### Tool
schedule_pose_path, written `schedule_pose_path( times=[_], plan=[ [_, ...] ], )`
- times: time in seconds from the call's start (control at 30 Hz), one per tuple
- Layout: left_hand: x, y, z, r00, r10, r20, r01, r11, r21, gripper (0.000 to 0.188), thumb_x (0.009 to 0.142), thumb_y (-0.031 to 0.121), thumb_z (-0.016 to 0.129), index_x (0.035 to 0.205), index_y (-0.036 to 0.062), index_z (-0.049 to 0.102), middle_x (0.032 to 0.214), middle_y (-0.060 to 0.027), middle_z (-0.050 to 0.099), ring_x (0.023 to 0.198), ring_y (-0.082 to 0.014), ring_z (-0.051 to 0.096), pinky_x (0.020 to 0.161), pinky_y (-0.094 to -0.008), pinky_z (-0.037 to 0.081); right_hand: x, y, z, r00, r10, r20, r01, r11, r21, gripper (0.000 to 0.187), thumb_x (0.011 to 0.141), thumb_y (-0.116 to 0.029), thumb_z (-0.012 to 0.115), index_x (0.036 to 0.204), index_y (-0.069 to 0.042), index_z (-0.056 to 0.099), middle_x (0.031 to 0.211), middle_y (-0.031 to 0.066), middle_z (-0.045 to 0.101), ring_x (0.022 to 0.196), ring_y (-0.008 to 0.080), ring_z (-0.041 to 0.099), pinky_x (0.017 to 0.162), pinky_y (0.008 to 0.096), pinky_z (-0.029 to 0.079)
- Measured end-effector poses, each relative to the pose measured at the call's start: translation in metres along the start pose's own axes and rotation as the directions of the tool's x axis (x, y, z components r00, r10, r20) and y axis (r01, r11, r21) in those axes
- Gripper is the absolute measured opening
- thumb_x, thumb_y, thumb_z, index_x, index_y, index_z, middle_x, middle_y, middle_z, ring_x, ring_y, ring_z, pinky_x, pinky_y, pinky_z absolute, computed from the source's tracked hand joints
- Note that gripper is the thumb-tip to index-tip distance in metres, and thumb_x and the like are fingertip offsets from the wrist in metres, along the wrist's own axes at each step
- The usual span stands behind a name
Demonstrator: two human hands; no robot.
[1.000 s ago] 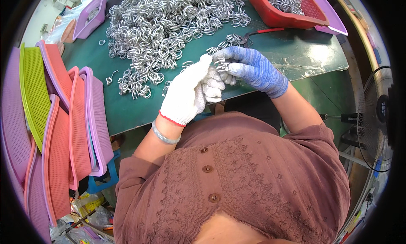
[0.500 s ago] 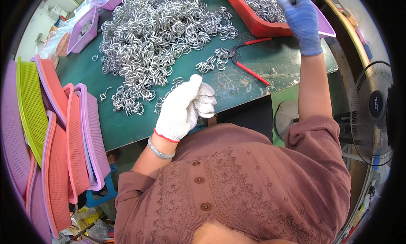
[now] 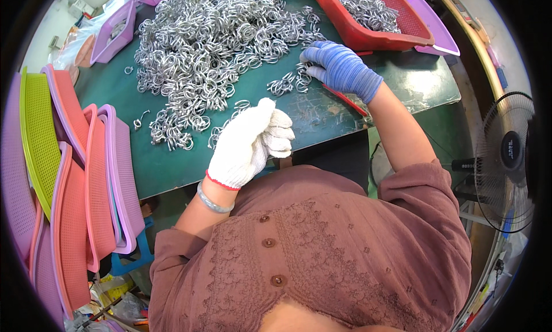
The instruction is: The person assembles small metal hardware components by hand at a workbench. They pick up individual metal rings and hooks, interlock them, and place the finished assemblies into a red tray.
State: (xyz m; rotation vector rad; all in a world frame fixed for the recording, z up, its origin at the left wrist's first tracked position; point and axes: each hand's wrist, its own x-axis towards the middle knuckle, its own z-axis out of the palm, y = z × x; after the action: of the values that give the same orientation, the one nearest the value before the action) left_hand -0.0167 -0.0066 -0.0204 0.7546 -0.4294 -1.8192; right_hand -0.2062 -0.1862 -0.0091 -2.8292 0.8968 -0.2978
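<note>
Head view: knit-gloved left hand [image 3: 244, 145] curls, contents hidden; knit-gloved right hand [image 3: 344, 70], thumb and fingers slightly parted, reaches beside shiny round metal rings [image 3: 280, 86] on the scuffed table [image 3: 339, 122].

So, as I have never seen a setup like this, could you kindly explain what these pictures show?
Certainly. There is no machine: a person works bare-armed in gloves, seen from a wide fisheye camera on their own head, looking down, so straight edges bend. The left hand wears white, the right hand blue.

On the green table lie a big heap of metal rings, a smaller cluster and a tool with a red handle, partly hidden. More rings fill a red basket.

The right fingers reach beside the smaller cluster; the left ones are curled. Whether either hand holds anything, I cannot tell.
</note>
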Motion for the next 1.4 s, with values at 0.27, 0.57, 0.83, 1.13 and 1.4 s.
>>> schedule_pose_path(
  times=[0.27,0.57,0.83,1.13,1.4],
  plan=[
    [0.001,0.000,0.002,1.000,0.013,-0.024,-0.012,0.999,0.044,0.045,0.099,0.038,0.048,0.098,-0.0056,0.060,0.077,-0.0097,0.055,0.063,-0.0145,0.046,0.056,-0.0262,0.039,-0.003,0.012,0.012,0.968,0.142,-0.205,-0.039,0.898,0.438,0.016,0.088,-0.012,0.062,0.099,-0.002,0.065,0.092,0.0133,0.068,0.085,0.0263,0.066,0.078,0.0333,0.052],
    [0.005,-0.001,-0.005,0.999,-0.032,-0.033,0.031,0.999,-0.040,0.054,0.099,0.047,0.045,0.115,-0.0031,0.056,0.084,-0.0158,0.064,0.061,-0.0187,0.054,0.055,-0.0300,0.044,-0.019,-0.059,-0.012,0.999,-0.044,-0.010,0.036,0.648,0.761,0.016,0.089,-0.003,0.060,0.103,0.002,0.064,0.096,0.0056,0.067,0.091,0.0120,0.061,0.083,0.0274,0.049],
    [0.001,-0.003,-0.009,0.993,-0.004,0.121,0.007,1.000,-0.021,0.047,0.099,0.047,0.044,0.107,0.0018,0.056,0.076,-0.0112,0.058,0.059,-0.0168,0.049,0.054,-0.0306,0.041,-0.029,-0.082,-0.005,0.980,-0.103,-0.170,0.191,0.725,0.662,0.027,0.085,-0.012,0.065,0.109,0.000,0.063,0.096,0.0162,0.067,0.090,0.0304,0.065,0.080,0.0354,0.051],
    [0.000,-0.005,-0.005,0.998,0.012,0.056,-0.015,0.999,0.038,0.046,0.100,0.048,0.042,0.100,0.0040,0.055,0.072,-0.0077,0.052,0.057,-0.0141,0.040,0.052,-0.0288,0.035,-0.034,-0.095,0.004,0.980,0.001,-0.199,0.132,0.747,0.651,0.034,0.083,-0.012,0.068,0.114,-0.001,0.061,0.097,0.0156,0.066,0.090,0.0284,0.065,0.080,0.0364,0.052],
    [-0.001,0.002,0.003,0.998,-0.054,0.021,0.050,0.987,0.155,0.053,0.097,0.053,0.044,0.095,0.0021,0.057,0.069,-0.0068,0.053,0.052,-0.0129,0.037,0.048,-0.0264,0.030,-0.034,-0.088,-0.003,0.950,-0.181,-0.255,0.279,0.858,0.430,0.035,0.078,-0.005,0.066,0.113,-0.001,0.062,0.095,0.0167,0.064,0.087,0.0303,0.063,0.079,0.0379,0.052]
  ],
)
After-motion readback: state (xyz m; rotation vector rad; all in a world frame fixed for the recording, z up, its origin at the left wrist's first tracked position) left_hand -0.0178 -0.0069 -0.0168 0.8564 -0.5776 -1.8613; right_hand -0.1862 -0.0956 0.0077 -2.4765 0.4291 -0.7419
